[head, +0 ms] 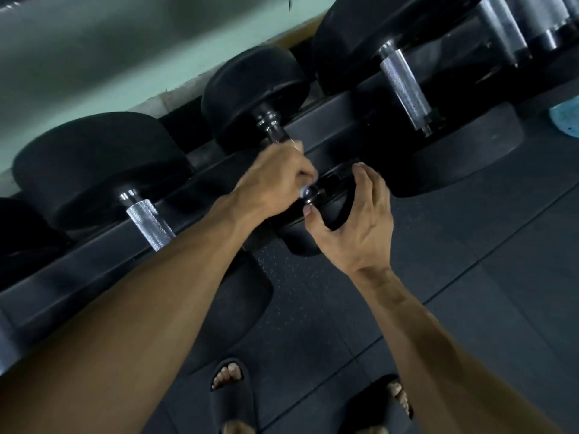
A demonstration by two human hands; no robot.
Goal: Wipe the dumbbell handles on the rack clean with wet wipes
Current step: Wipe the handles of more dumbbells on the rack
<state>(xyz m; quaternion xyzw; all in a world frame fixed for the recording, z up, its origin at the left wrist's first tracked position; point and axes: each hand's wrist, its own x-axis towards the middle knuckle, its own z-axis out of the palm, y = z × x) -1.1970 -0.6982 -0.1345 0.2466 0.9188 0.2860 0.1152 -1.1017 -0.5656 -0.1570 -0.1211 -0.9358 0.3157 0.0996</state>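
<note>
A black dumbbell (250, 89) lies on the dark rack (329, 117) in the middle of the view. My left hand (275, 180) grips its metal handle (274, 130), and a small bit of white wipe (303, 192) peeks out under the fingers. My right hand (357, 214) curls around the dumbbell's near black head (326, 208), thumb on its inner face. Most of the handle is hidden under my left hand.
Another dumbbell with a knurled chrome handle (150, 223) sits to the left, and a larger one (404, 92) to the right. A light blue object (565, 119) lies at the right edge. The floor is dark rubber matting (470, 277). My sandalled feet (230, 389) stand below.
</note>
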